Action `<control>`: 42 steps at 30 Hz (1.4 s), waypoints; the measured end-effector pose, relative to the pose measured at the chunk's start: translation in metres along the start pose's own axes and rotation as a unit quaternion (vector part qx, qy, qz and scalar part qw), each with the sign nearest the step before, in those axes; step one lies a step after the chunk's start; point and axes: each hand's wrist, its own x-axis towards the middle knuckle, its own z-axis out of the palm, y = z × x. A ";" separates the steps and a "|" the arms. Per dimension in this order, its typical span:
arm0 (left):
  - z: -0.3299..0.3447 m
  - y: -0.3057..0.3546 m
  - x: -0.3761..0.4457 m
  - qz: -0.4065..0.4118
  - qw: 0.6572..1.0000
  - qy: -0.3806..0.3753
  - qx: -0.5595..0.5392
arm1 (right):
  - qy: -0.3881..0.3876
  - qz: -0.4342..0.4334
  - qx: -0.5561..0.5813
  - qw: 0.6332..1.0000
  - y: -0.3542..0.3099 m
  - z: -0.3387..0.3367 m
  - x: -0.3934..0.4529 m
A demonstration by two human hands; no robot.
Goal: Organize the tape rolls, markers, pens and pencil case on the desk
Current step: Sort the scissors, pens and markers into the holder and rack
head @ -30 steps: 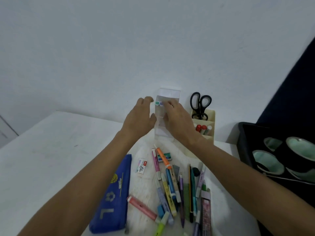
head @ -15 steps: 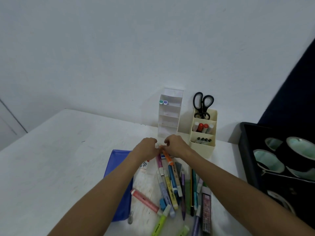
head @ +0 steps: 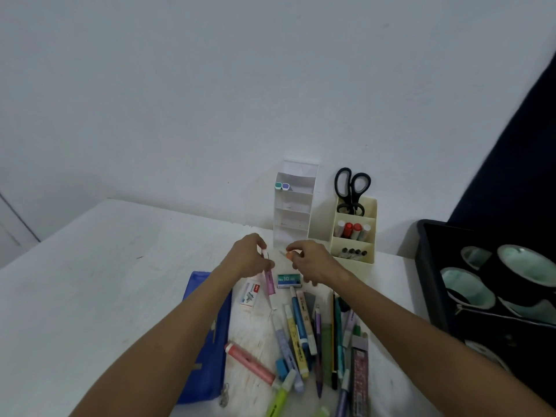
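My left hand [head: 248, 257] pinches the top of a pink marker [head: 269, 281], lifted clear of the pile. My right hand [head: 311, 261] holds an orange marker [head: 289, 256] by its capped end, most of it hidden under the palm. Below them lies a heap of markers and pens [head: 304, 335] on the white desk [head: 105, 266]. A blue pencil case [head: 207, 335] lies partly under my left forearm. The white tiered holder [head: 293, 206] stands by the wall with two markers in its top slot. Tape rolls [head: 526, 269] sit in a black bin [head: 427, 266] at the right.
A cream organizer [head: 353, 233] beside the white holder carries black scissors [head: 350, 188], red-capped markers and dark pens. A small staple box [head: 288, 280] and a white eraser [head: 250, 294] lie near my hands. A dark curtain hangs at the far right.
Both hands came down from the white holder to the pile. Each has picked up a marker, pink in the left and orange in the right, and the hands have drawn slightly apart.
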 end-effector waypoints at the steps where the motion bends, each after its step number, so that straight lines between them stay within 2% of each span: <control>1: -0.006 0.004 -0.003 0.011 0.999 0.011 -0.029 | 0.006 -0.011 -0.006 1.000 -0.003 -0.005 -0.003; 4: -0.028 0.023 -0.013 0.055 0.995 0.056 -0.067 | 0.007 -0.036 -0.029 0.999 -0.018 -0.027 -0.015; 7: -0.052 0.046 -0.023 0.119 0.982 0.147 -0.022 | -0.009 -0.028 -0.036 0.999 -0.038 -0.058 -0.029; 9: -0.067 0.063 -0.033 0.158 0.968 0.197 0.006 | 0.007 -0.036 -0.054 0.998 -0.050 -0.077 -0.037; 15: -0.097 0.097 -0.048 0.274 0.925 0.263 0.000 | 0.162 -0.091 -0.053 0.981 -0.071 -0.109 -0.046; 19: -0.104 0.109 -0.043 0.302 0.917 0.258 0.015 | 0.224 -0.146 -0.092 0.959 -0.077 -0.116 -0.041; 27: -0.098 0.116 -0.032 0.309 0.919 0.244 0.003 | 0.244 -0.152 -0.137 0.948 -0.073 -0.110 -0.022; 32: -0.089 0.113 -0.019 0.308 0.923 0.221 0.061 | 0.223 -0.186 -0.170 0.942 -0.070 -0.102 -0.012; 35: -0.084 0.109 -0.010 0.300 0.928 0.199 0.095 | 0.211 -0.176 -0.193 0.942 -0.071 -0.099 -0.003; 42: -0.083 0.107 -0.002 0.293 0.939 0.149 0.098 | 0.177 -0.150 -0.155 0.960 -0.078 -0.103 0.016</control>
